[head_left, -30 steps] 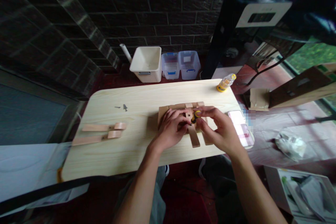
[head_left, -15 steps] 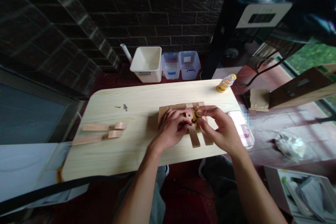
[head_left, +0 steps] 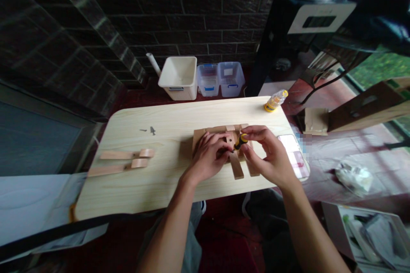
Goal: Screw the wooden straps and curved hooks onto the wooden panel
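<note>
My right hand (head_left: 267, 153) grips a short yellow-and-black screwdriver (head_left: 241, 140), tilted with its tip down to the left. The tip meets a wooden piece (head_left: 236, 166), one of two strips lying across a brown cardboard box (head_left: 200, 133). My left hand (head_left: 208, 153) lies over the box's left part. Its thumb and index finger pinch together at the screwdriver's tip, and whatever is between them is too small to make out. A dark hole shows in the wood just above those fingertips. The second strip (head_left: 253, 168) is partly behind my right hand.
On the table (head_left: 153, 196) at left lie two wooden pieces with blocks (head_left: 118, 155) and several dark screws (head_left: 153, 130). A yellow-capped clear bottle (head_left: 275, 101) stands at back right, a phone (head_left: 293, 155) at the right edge. Bins (head_left: 179, 79) stand behind the table.
The screwdriver's handle and my right fingers have shifted very slightly. My left hand keeps its place on the box and wood.
</note>
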Demonstrator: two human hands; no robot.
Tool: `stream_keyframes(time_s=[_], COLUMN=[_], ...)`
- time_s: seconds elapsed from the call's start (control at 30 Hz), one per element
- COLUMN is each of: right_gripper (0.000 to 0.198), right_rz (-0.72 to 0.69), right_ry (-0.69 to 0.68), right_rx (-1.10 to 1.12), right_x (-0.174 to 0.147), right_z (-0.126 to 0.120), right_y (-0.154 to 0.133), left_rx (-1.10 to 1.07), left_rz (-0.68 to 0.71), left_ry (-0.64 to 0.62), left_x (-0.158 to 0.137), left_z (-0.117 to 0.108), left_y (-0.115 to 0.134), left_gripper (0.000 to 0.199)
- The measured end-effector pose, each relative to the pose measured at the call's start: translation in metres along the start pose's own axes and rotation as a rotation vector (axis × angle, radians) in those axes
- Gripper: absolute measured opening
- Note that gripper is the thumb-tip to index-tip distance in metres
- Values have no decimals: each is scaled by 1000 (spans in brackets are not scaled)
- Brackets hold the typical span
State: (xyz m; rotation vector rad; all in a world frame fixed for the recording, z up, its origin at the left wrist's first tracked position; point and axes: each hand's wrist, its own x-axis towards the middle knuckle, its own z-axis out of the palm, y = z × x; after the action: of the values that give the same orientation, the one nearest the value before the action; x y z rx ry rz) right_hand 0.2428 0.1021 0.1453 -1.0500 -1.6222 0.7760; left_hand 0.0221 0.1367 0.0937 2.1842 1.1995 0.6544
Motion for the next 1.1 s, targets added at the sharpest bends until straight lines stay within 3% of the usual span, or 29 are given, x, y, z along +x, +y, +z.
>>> stream_keyframes(time_s=[1.1], right_gripper=[10], right_rz=[37], right_ry=[-32], right_rx=[84], right_x=[-1], right_z=[2], right_y=[-3], left_rx=[6], left_rz=[1], left_ry=[-1], left_x=[0], left_z=[-2], left_y=[2], left_gripper=[12])
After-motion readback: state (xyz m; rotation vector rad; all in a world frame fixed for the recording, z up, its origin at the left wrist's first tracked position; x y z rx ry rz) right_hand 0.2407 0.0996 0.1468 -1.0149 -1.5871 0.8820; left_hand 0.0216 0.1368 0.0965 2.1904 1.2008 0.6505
